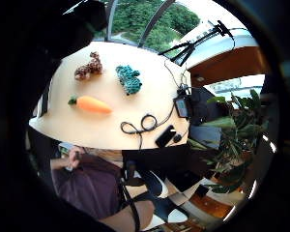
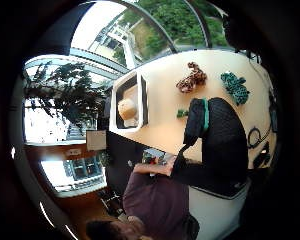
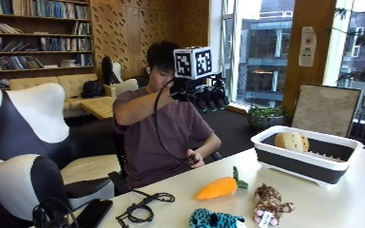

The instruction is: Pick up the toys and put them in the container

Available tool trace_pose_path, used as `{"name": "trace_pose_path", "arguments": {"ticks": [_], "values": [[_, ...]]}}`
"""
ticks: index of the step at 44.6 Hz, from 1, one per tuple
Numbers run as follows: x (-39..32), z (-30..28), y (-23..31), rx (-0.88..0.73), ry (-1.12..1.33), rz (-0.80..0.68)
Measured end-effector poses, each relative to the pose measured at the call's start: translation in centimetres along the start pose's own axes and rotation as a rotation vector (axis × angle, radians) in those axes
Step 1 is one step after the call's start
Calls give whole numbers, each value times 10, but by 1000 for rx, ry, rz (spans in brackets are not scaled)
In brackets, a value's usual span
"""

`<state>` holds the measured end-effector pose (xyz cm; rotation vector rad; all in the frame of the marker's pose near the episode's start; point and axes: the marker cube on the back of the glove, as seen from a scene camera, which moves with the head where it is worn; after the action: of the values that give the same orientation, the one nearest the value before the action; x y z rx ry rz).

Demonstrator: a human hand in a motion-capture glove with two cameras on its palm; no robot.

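Three toys lie on the pale table (image 3: 334, 204): an orange carrot (image 3: 219, 188) (image 1: 93, 104), a brown spotted plush (image 3: 270, 202) (image 1: 89, 67) (image 2: 191, 78) and a teal plush (image 3: 215, 219) (image 1: 129, 79) (image 2: 235, 87). At the table's right end stands a white and dark container (image 3: 290, 166) (image 2: 140, 102), and a round tan toy (image 3: 290, 141) (image 2: 126, 108) lies inside it. My gloved right hand (image 3: 206, 97) (image 2: 220, 140) is raised at head height, well above the table. Its fingers hang relaxed and hold nothing. In the thumb side view the glove hides most of the carrot.
A coiled black cable (image 3: 141, 209) and a black phone (image 3: 94, 213) lie at the table's left end. The person's bare left hand (image 3: 192, 159) holds a small device at the near edge. Cow-patterned chairs (image 3: 24, 142) stand on the left, and a board (image 3: 327, 109) leans behind the container.
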<state>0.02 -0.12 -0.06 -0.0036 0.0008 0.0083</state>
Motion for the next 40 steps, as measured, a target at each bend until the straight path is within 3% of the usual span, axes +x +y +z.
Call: {"name": "trace_pose_path", "arguments": {"ticks": [27, 40], "values": [[41, 1, -41, -58, -16, 158], [64, 33, -68, -110, -36, 238]]}}
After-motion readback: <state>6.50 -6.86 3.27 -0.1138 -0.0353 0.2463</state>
